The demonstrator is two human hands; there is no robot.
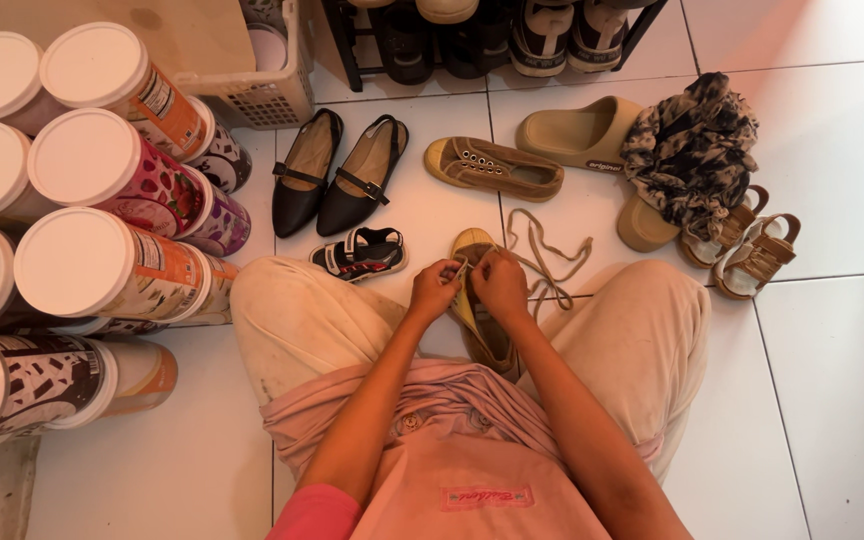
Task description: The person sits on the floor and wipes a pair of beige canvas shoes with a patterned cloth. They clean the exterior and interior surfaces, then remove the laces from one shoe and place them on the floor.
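On a white tiled floor strewn with shoes, both hands pinch a sneaker's lace.

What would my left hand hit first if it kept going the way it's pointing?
Likely the small black sandal or the black flats beyond; the left hand points up-left across the floor. Depth is uncertain.

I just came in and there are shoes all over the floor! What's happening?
A person sits cross-legged on the white tiled floor. The left hand and right hand pinch the lace at the front of a brown sneaker between the knees. Its loose end trails on the tiles. The matching sneaker, black flats and sandals lie around.
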